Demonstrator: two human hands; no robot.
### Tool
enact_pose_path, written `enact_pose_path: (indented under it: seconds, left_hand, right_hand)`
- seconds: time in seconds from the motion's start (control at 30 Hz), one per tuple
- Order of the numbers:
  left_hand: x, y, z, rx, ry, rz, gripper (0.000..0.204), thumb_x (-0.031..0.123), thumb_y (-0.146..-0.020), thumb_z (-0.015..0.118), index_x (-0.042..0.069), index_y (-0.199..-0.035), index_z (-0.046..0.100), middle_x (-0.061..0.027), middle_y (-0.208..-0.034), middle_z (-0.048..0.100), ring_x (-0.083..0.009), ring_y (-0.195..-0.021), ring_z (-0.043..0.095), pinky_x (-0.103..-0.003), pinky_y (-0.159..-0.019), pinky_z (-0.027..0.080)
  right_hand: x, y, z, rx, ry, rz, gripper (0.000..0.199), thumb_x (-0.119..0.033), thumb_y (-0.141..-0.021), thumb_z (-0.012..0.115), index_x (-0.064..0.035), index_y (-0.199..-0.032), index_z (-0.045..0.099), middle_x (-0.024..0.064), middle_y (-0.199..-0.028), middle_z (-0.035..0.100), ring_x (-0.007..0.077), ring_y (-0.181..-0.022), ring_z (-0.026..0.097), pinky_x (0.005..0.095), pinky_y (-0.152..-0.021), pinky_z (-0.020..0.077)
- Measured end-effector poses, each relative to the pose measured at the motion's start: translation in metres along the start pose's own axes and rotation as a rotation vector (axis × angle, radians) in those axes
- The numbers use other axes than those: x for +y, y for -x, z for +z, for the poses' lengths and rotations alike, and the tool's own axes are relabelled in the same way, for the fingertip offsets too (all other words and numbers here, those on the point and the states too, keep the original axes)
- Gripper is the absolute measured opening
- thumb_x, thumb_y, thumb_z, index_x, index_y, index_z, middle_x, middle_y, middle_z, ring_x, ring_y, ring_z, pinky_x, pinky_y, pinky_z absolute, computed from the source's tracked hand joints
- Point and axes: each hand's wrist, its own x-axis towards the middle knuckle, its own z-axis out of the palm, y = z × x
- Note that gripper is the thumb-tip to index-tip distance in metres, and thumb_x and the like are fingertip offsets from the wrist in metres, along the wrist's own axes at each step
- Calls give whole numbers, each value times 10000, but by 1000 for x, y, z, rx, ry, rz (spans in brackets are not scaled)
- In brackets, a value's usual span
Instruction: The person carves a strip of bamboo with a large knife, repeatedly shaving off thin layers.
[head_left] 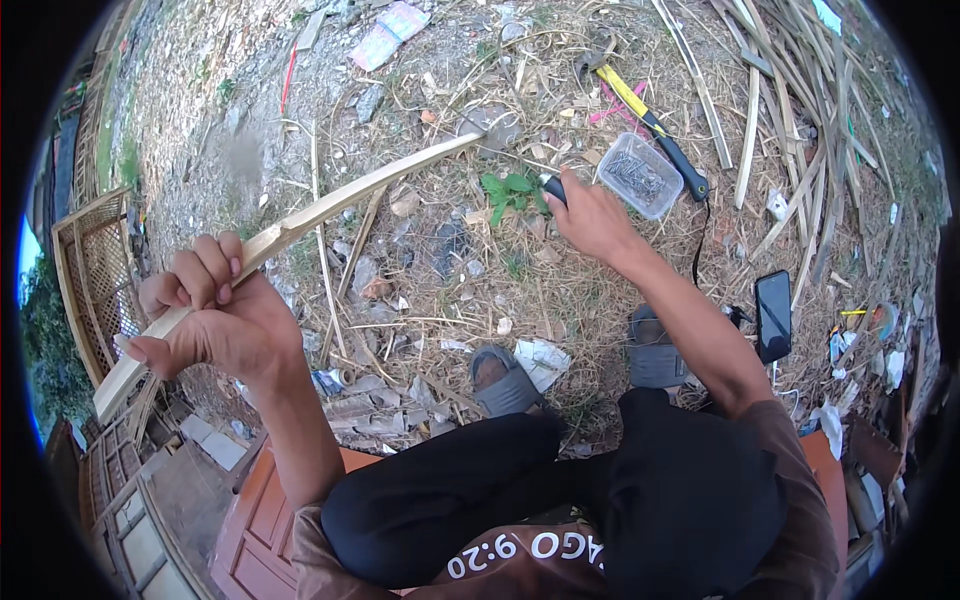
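A long, pale strip of split wood or bamboo (362, 188) slants up to the right across the view. My left hand (235, 320) is closed round its lower part, thumb along the near end. The strip's side has a notch just beyond my fingers. In my right hand (597, 222) is the dark handle of a knife (554, 189). Its thin blade, seen nearly edge-on, points left toward the strip's far tip; whether they touch I cannot tell. Right of that hand, a clear plastic box (672, 197) of nails sits beside a yellow-and-black hammer (638, 108) on the ground.
Many wooden strips (800, 130) lie piled at the right. A black phone (773, 315) rests near my right knee. My sandalled feet (505, 380) are on dry, littered ground, close to a small green plant (507, 194). A lattice-panelled wooden frame (95, 285) stands at the left.
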Motion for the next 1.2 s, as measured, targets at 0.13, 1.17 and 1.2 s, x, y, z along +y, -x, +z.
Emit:
enact_pose_path:
  seconds: [0.13,1.17,1.2]
  left_hand:
    - [0,3,-9,-48,100,-24,653,731,-777,577,177,-650,255,49,-523,198,-102,-519,226,-276,-556,247]
    - [0,7,2,-69,56,9,675,769,-793,510,166,-647,245,49,-528,187,-103,-530,208,-280,-556,236]
    - [1,8,-1,-58,22,-5,672,765,-798,510,166,-647,244,49,-530,188,-103,-530,208,-278,-554,234]
  right_hand:
    - [-23,1,-11,-16,-75,-128,276,-280,-938,523,-6,-973,514,223,-609,603,437,-609,622,542,-586,480]
    - [6,4,-5,25,-1,14,299,-280,-958,489,16,-994,509,226,-613,606,407,-588,630,521,-564,484]
    - [2,4,-6,0,24,139,289,-278,-958,491,11,-972,502,232,-610,598,414,-583,622,523,-558,480]
